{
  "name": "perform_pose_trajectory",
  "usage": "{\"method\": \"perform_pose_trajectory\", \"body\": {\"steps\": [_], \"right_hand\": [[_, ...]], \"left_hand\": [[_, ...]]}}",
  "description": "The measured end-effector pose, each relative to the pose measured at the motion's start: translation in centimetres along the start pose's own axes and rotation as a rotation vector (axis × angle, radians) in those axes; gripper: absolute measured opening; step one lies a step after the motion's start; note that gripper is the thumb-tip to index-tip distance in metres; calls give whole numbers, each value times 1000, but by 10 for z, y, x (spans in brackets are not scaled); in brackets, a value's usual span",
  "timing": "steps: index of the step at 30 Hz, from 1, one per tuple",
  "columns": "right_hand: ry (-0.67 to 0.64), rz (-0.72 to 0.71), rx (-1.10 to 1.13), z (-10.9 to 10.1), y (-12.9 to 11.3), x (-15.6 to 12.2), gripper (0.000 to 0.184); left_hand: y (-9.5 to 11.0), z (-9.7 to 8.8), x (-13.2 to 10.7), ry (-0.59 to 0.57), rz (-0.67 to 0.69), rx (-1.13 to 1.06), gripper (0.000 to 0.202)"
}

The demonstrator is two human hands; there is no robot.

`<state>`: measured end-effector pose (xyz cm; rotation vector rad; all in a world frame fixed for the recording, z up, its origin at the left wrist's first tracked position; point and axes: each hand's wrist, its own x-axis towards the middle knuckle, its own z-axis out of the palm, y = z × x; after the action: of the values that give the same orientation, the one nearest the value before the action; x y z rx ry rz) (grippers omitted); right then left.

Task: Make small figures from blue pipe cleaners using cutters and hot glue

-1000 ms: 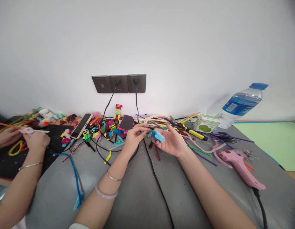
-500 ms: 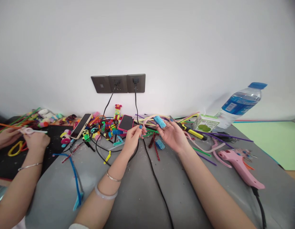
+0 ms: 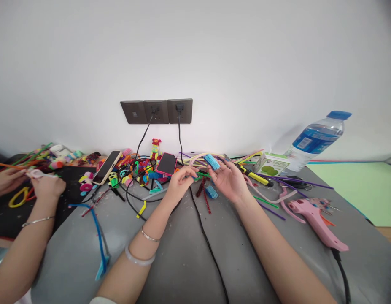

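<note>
My right hand (image 3: 230,179) is turned palm up, its fingers closed around a small light-blue block of bundled pipe cleaners (image 3: 212,161). To its left, my left hand (image 3: 181,183) has thumb and fingers drawn together in a pinch; anything between the fingertips is too small or hidden to name. A second blue pipe-cleaner block (image 3: 211,192) lies on the table just below my right hand, beside dark red tinsel stems (image 3: 208,203). Behind both hands, a heap of loose pipe cleaners runs along the wall.
A pink glue gun (image 3: 315,221), a tilted water bottle (image 3: 318,141), a green-and-white box (image 3: 271,164) and a yellow-handled tool (image 3: 257,177) stand or lie at right. Black cables (image 3: 203,236) cross the table. Phones (image 3: 166,164) and pipe-cleaner figures lie behind; another person's hands (image 3: 48,188) work at left.
My left hand has moved slightly right, nearer my right hand, and its fingers have curled and turned. My right hand and the blue block stay nearly where they were.
</note>
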<state>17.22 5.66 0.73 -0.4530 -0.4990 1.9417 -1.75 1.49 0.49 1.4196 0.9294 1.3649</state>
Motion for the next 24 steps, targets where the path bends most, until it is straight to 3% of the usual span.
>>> {"method": "perform_pose_trajectory", "body": {"steps": [16, 24], "right_hand": [[30, -27, -4, -1, 1, 1, 5], [37, -35, -10, -1, 1, 1, 3]], "left_hand": [[-1, -1, 0, 57, 29, -29, 9], [-2, -1, 0, 90, 110, -13, 16]]}}
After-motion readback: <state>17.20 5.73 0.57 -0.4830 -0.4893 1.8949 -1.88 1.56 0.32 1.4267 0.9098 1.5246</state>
